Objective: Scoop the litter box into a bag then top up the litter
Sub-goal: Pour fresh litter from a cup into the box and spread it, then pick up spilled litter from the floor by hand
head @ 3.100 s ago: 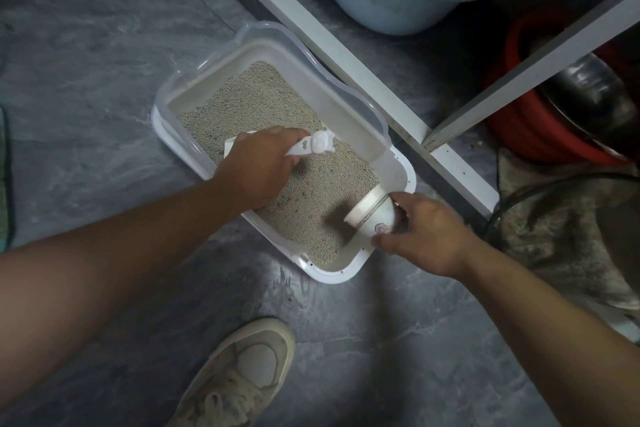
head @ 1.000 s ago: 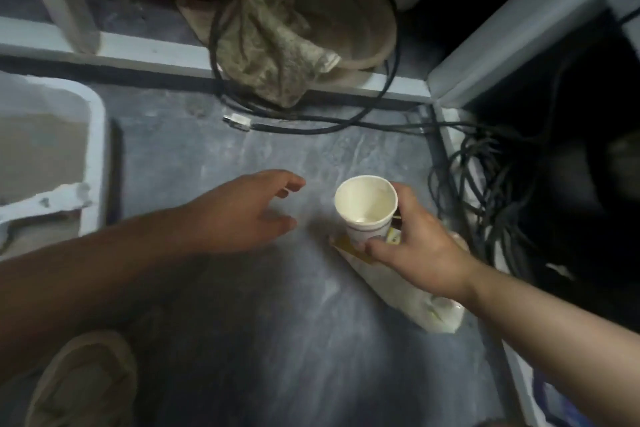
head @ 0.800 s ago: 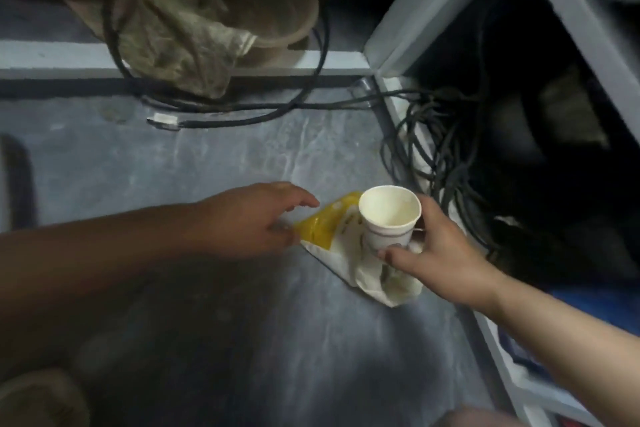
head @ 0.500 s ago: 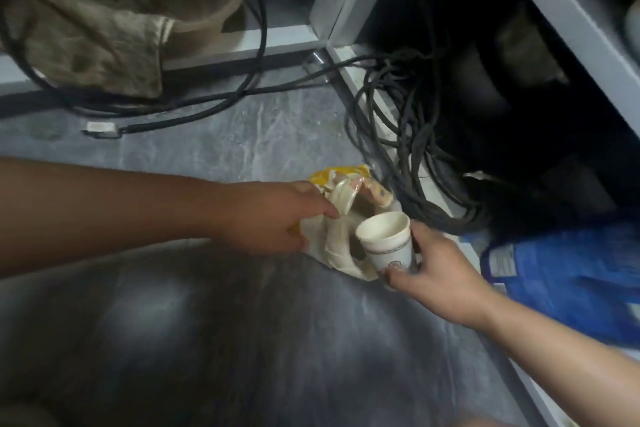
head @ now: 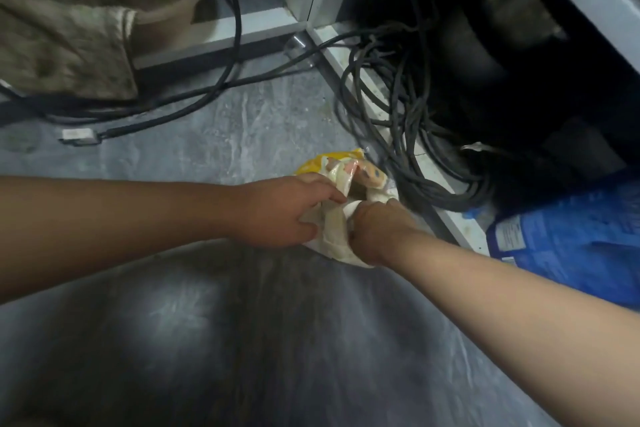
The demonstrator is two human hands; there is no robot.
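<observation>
A small yellow-and-white litter bag (head: 337,170) lies on the grey floor with its mouth held apart. My left hand (head: 284,210) grips the bag's left edge. My right hand (head: 377,229) reaches into the bag's mouth, its fingers closed around the white paper cup (head: 350,208); only a sliver of the cup's rim shows and the rest is hidden by the hand and the bag. The litter box and the scoop are out of view.
A tangle of black cables (head: 391,121) lies just right of the bag along a white frame rail (head: 446,218). A blue bag (head: 568,243) sits at the right. A brown basin with a cloth (head: 79,28) stands at the back left.
The view swung from the litter box to the floor by the cables. My left hand took hold of the bag and pulled it apart; my right hand lowered the cup into it.
</observation>
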